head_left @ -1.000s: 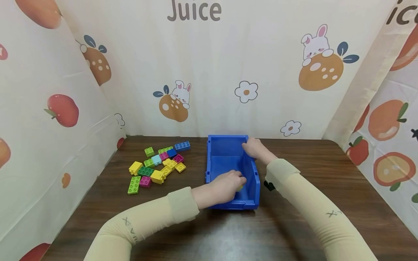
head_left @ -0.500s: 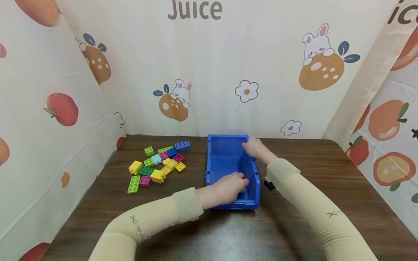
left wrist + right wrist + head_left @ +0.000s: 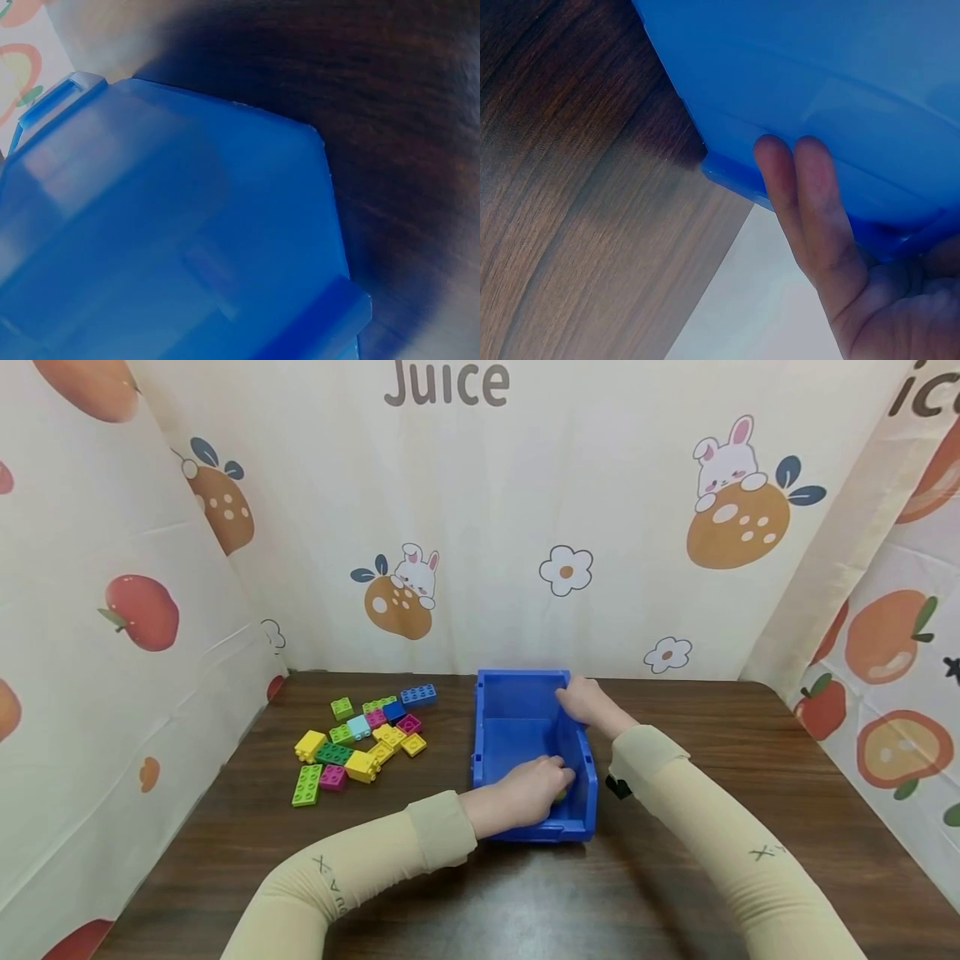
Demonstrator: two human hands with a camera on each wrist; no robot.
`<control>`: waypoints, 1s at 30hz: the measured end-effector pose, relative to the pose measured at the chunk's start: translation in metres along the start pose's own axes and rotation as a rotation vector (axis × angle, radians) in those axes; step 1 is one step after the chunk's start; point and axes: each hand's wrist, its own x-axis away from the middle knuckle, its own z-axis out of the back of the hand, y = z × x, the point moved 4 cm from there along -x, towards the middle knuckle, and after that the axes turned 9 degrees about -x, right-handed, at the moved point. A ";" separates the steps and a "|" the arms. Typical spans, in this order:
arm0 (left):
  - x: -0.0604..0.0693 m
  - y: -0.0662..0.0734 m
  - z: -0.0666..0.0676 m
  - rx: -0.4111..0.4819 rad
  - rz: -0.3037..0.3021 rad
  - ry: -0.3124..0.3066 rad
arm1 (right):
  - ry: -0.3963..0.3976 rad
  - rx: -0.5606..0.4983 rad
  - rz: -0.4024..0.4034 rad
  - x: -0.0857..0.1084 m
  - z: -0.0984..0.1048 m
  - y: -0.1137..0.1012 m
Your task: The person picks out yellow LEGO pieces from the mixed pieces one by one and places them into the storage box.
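A blue plastic storage bin (image 3: 517, 735) stands on the table, its low front towards me. My left hand (image 3: 525, 789) reaches over the left wall and down into the front part of the bin. Its curled fingers pinch a small green toy building brick (image 3: 560, 796), mostly hidden behind them. With my right hand (image 3: 588, 702) I grip the bin's right rim near the back corner. In the right wrist view two fingers (image 3: 817, 180) lie along the bin's outer wall (image 3: 795, 75). The left wrist view shows the bin's blue wall (image 3: 262, 180), with no hand visible.
Several loose toy building bricks lie left of the bin, among them a yellow brick (image 3: 363, 766), a lime brick (image 3: 307, 785), a dark green brick (image 3: 333, 753) and a blue brick (image 3: 418, 695). A printed curtain (image 3: 487, 527) hangs behind the brown wooden table (image 3: 675, 877).
My left hand has shifted slightly right inside the bin, carrying the green brick towards the right wall. The right hand and the bin have stayed in place.
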 end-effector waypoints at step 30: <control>0.022 -0.007 0.038 0.039 -0.021 0.014 | -0.002 0.006 0.014 0.002 0.002 -0.001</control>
